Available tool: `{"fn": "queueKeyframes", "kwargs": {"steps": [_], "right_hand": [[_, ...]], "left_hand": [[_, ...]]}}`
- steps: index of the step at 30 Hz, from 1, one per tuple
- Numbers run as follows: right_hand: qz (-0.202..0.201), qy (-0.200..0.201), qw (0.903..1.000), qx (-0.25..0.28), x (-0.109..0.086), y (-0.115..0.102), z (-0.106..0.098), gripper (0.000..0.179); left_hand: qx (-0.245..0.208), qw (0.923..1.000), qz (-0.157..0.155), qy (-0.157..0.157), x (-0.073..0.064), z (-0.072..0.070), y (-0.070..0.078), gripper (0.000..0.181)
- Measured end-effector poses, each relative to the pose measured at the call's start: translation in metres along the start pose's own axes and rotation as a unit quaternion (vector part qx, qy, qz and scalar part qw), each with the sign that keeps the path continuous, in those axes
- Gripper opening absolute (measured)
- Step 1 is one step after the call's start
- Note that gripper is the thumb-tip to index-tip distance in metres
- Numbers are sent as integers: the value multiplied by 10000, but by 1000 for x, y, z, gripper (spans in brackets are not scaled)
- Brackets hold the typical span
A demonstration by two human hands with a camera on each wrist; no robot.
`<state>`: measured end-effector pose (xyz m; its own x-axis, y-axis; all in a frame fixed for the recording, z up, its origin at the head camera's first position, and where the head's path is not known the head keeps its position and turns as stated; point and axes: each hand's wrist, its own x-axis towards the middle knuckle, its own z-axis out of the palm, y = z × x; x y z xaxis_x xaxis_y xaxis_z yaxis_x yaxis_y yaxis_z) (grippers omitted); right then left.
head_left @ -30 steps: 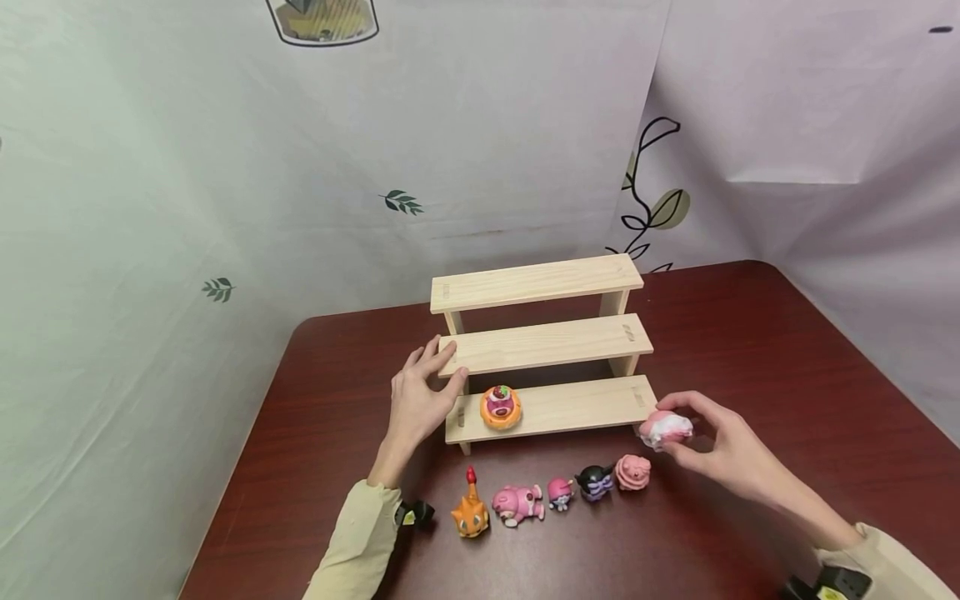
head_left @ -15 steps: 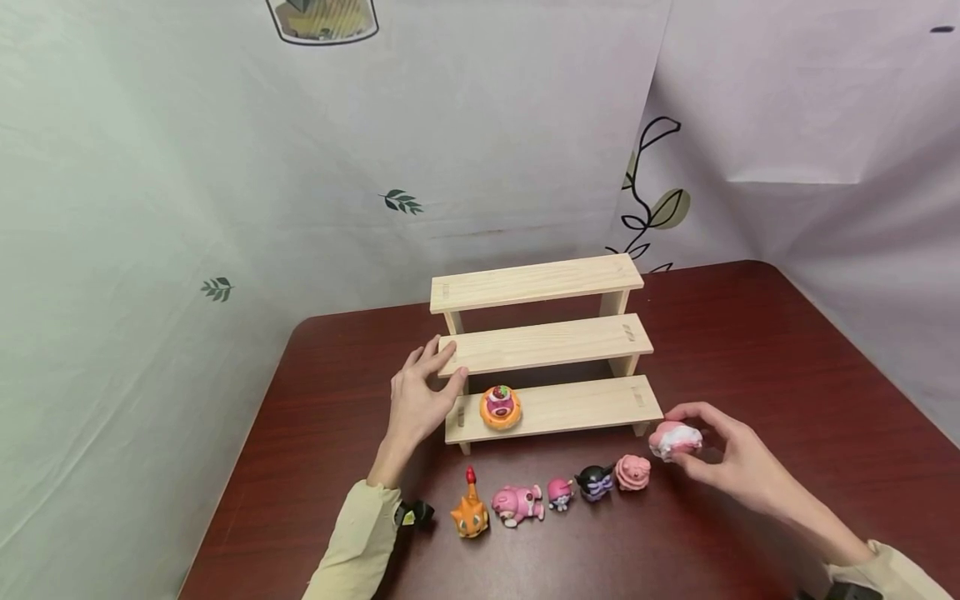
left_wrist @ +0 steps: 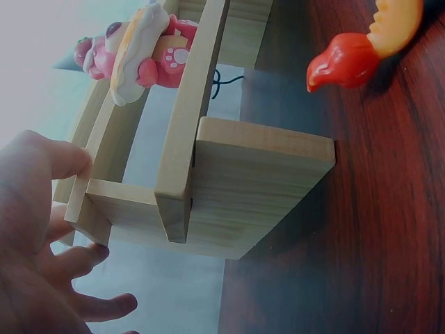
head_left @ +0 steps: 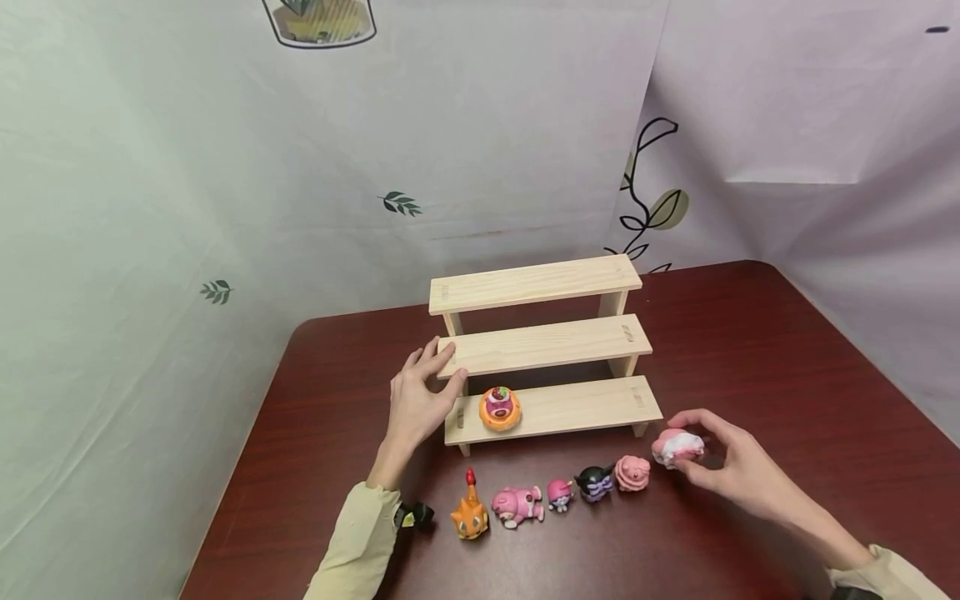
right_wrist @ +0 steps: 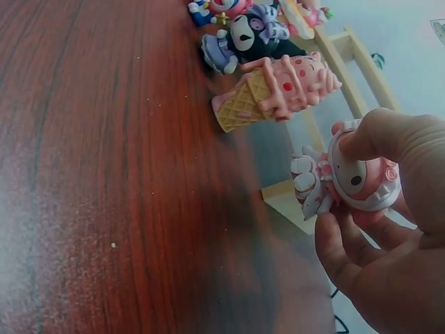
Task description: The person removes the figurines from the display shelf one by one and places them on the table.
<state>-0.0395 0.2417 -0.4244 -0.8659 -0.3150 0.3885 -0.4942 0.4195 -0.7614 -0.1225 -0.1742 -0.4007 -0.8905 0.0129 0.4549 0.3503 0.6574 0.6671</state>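
My left hand grips the left end of the middle tier of a three-tier wooden display shelf. In the left wrist view, its thumb and fingers lie around that board's end. My right hand pinches a pink and white figurine between thumb and fingers, off the shelf's lower right corner. The figurine's face and small feet show in the right wrist view; whether it touches the table I cannot tell. A pink bear figurine in an orange ring stands on the lowest tier, at its left.
Before the shelf runs a row of figurines: an orange one with a red-tipped tail, a lying pink bear, a small pink one, a black and purple one and a pink ice-cream cone. They are on a dark red table.
My right hand has moved right and slightly toward me with the pink and white figurine, away from the shelf's lower right corner. The left hand has stayed on the shelf.
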Motion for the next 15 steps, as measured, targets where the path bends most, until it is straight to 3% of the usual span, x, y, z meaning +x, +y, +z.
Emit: {"fn": "queueKeyframes", "kwargs": {"steps": [15], "right_hand": [[3, -127, 9998, 147, -2, 9, 4, 50]], "left_hand": [[-3, 10000, 92, 38, 0, 0, -2, 45]]}}
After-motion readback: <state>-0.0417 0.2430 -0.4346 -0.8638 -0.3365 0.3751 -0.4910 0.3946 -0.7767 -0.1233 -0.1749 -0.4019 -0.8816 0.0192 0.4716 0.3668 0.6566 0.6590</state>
